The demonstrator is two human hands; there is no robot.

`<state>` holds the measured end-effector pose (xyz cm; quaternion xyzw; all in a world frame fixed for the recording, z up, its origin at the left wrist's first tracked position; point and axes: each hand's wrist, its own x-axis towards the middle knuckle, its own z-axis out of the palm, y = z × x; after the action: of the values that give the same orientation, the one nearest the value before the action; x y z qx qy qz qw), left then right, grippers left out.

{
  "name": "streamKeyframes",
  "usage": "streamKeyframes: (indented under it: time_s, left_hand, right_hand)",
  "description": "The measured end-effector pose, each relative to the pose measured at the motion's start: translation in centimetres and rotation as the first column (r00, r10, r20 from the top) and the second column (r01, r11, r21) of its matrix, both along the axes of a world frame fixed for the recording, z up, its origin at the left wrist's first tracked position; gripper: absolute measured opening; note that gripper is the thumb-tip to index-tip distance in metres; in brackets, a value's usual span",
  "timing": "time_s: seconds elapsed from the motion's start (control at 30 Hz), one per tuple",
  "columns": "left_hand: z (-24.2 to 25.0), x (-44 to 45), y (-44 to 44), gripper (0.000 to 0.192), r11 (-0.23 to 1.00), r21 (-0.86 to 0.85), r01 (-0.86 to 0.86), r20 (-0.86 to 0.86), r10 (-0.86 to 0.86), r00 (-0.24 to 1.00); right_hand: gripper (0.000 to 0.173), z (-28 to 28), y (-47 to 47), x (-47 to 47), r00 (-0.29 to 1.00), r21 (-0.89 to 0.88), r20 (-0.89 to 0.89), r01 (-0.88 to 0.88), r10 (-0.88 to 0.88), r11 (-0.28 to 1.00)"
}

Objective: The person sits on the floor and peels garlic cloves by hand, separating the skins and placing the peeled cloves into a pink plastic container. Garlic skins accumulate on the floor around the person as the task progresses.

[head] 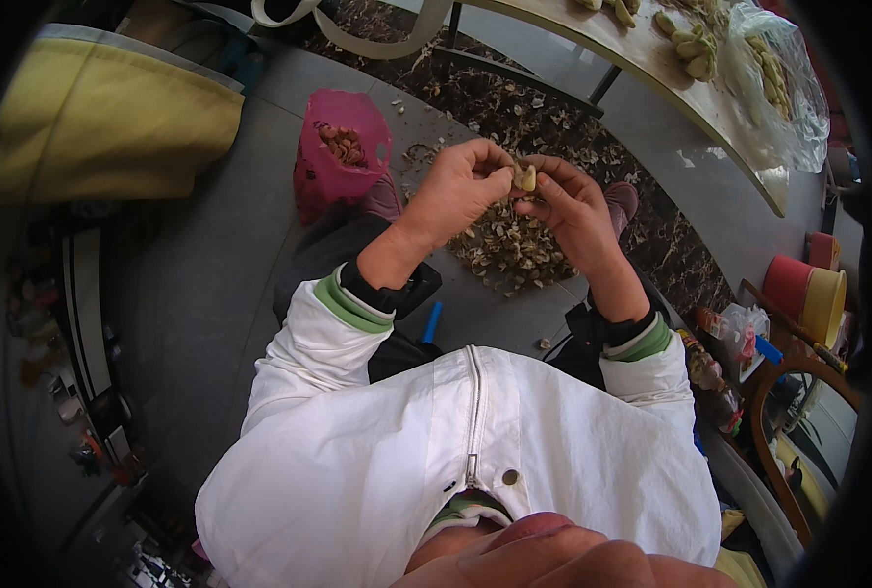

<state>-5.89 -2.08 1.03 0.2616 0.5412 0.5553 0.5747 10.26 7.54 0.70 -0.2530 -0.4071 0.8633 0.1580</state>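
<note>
My left hand (458, 184) and my right hand (575, 206) meet in front of me. Pinched between their fingertips is a pale, opened peanut shell (527, 178); the fingers partly hide it, and I cannot tell whether a kernel is inside. Below the hands a heap of broken peanut shells (516, 253) lies on the floor between my feet. A pink plastic bag (311, 169) stands to the left of my left hand, its mouth open on reddish-brown peanut kernels (342, 145).
A pale table (656, 88) at the upper right bears whole peanuts (693, 51) and a clear plastic bag (781, 95) with more. Shell bits litter the dark marbled floor strip (671, 250). Red (785, 283) and yellow (825, 305) tubs stand at right; yellow cloth (112, 117) hangs left.
</note>
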Motion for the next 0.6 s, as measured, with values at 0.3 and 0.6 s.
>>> streamKeyframes:
  time_s: [0.3, 0.6]
  left_hand:
    - [0.2, 0.2, 0.0, 0.01, 0.999, 0.002, 0.035, -0.115, -0.035, 0.993]
    - [1.2, -0.7, -0.3, 0.01, 0.982, -0.084, 0.172, -0.282, -0.189, 0.941]
  right_hand:
    - [0.031, -0.7, -0.5, -0.2, 0.993, 0.157, 0.113, 0.027, -0.045, 0.987]
    - [0.036, -1.1, 0.8, 0.5, 0.991, 0.108, 0.094, 0.084, -0.095, 0.991]
